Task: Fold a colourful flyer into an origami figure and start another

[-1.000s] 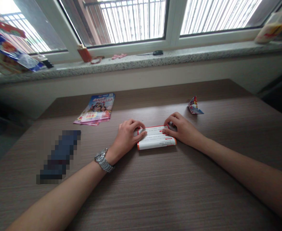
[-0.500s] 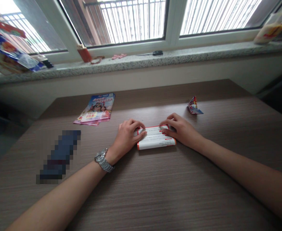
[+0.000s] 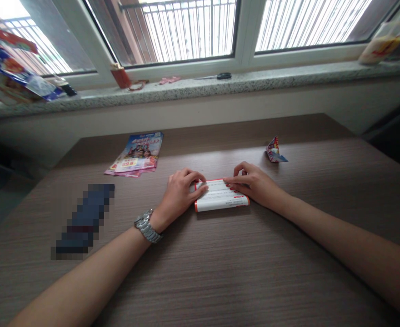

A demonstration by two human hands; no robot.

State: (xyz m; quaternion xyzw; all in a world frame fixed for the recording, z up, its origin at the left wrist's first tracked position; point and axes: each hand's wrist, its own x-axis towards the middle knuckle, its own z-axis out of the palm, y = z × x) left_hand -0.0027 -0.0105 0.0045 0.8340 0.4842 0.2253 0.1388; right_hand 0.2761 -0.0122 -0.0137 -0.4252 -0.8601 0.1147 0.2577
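Observation:
A folded white paper [image 3: 217,196] with red edges and printed lines lies on the brown table in front of me. My left hand [image 3: 183,190], with a silver watch on the wrist, grips its left end between thumb and fingers. Over the right end, my right hand [image 3: 251,182] has its thumb and a finger pressed on the paper near the top edge, the other fingers bent above. Fingertips of both hands touch the paper.
A stack of colourful leaflets [image 3: 140,152] lies at the back left, and a blurred dark object [image 3: 86,218] at the left. A small folded paper piece [image 3: 275,151] stands at the back right. Scissors [image 3: 222,76] rest on the stone windowsill [image 3: 179,91].
My right hand's fingers have shifted slightly left along the paper's top edge, and its thumb and finger are closer together. My left hand has stayed in place.

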